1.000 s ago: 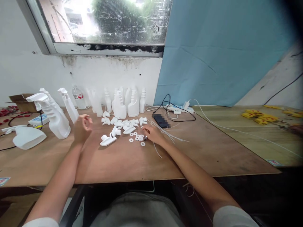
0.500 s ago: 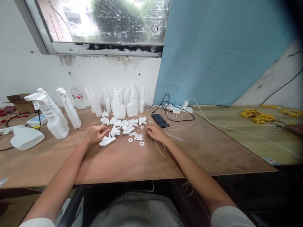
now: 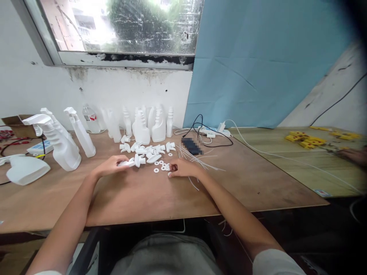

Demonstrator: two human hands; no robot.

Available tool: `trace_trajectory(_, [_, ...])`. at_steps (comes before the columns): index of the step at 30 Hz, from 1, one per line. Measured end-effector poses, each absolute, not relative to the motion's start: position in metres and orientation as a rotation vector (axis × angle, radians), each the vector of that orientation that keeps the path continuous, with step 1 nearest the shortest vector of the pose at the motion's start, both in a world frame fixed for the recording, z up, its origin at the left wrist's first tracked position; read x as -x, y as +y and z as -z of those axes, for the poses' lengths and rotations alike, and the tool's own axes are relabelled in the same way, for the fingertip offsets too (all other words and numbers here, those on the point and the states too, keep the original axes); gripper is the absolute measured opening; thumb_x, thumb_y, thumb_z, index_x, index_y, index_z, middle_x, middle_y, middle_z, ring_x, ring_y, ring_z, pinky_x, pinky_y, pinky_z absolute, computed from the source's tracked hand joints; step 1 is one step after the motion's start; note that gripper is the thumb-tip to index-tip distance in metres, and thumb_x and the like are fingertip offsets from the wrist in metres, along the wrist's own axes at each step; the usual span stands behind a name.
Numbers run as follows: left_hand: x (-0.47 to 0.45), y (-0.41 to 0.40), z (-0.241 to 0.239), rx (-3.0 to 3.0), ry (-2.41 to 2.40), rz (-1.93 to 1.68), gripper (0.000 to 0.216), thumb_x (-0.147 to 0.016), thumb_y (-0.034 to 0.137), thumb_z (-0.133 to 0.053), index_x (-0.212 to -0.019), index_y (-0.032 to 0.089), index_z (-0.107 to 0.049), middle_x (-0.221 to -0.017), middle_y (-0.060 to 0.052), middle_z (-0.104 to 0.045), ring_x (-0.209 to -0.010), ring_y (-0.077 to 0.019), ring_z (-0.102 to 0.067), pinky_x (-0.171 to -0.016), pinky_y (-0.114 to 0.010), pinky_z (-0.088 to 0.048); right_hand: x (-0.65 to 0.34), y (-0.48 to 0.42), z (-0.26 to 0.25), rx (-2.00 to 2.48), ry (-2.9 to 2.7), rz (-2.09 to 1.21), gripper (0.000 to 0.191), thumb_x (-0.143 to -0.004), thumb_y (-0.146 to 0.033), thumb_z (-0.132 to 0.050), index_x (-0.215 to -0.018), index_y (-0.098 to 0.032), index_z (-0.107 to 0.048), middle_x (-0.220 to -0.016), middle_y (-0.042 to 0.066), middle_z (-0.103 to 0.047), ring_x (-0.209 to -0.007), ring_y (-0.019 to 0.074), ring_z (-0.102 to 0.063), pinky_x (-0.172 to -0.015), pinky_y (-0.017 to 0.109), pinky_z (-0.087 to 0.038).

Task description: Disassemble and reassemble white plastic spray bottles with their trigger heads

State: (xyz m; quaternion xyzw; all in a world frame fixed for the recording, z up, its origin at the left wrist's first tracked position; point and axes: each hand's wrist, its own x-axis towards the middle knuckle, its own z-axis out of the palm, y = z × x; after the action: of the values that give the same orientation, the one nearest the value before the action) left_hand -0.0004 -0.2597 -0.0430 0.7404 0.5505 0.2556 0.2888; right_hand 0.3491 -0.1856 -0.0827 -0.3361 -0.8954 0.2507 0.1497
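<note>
My left hand (image 3: 112,165) is closed round a white trigger spray head (image 3: 127,163), just above the table. Several more spray heads (image 3: 154,158) lie in a loose pile to its right. My right hand (image 3: 181,168) reaches the small white ring washers (image 3: 156,170), with thumb and fingertips pinched over one washer (image 3: 169,174) at the near right of the group. Its fingers partly cover the other washers. Thin white tubes (image 3: 209,165) lie scattered to the right of that hand.
White spray bottles (image 3: 141,130) stand along the wall. Finished-looking trigger bottles (image 3: 67,152) are at the left. A dark phone (image 3: 192,146), cables and a power strip (image 3: 215,131) lie behind my right hand. At far right, another person's hand (image 3: 354,154) is near yellow parts (image 3: 305,139).
My left hand has picked up the nearest spray head. My right hand has moved left and toward me, from beside the tubes to the washers. The view has shifted slightly.
</note>
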Motion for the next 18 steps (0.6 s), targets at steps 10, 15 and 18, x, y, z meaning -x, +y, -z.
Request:
trace_trajectory(10, [-0.078, -0.262, 0.059, -1.303, 0.915, -1.183, 0.046, -0.086, 0.052, -0.036, -0.100, 0.015, -0.059, -0.103, -0.016, -0.065, -0.093, -0.0292, -0.064, -0.080, -0.044, -0.051, -0.331, -0.194, 0.075, 0.894, -2.221, -0.970, 0.025, -0.074, -0.039, -0.069, -0.074, -0.015, -0.066, -0.060, -0.001, -0.061, -0.052, 0.0115, -0.053, -0.050, 0.023, -0.041])
trace_trajectory(15, [-0.135, -0.248, 0.078, -1.019, 0.715, -1.176, 0.022, -0.083, 0.034, -0.057, -0.095, 0.016, -0.061, -0.095, -0.010, -0.067, -0.086, -0.0212, -0.065, -0.078, -0.034, -0.053, -0.316, -0.200, 0.074, 0.841, -1.919, -0.818, 0.026, -0.082, -0.040, -0.060, -0.084, -0.016, -0.069, -0.085, 0.006, -0.067, -0.077, 0.0172, -0.063, -0.067, 0.028, -0.051])
trace_trajectory(18, [-0.154, -0.242, 0.085, -0.882, 0.605, -1.219, 0.018, -0.084, 0.029, -0.057, -0.097, 0.017, -0.061, -0.090, -0.006, -0.066, -0.077, -0.0149, -0.063, -0.073, -0.028, -0.052, -0.317, -0.203, 0.075, 0.828, -1.780, -0.676, 0.022, -0.084, -0.037, -0.059, -0.086, -0.019, -0.072, -0.088, 0.007, -0.066, -0.085, 0.0192, -0.061, -0.073, 0.030, -0.051])
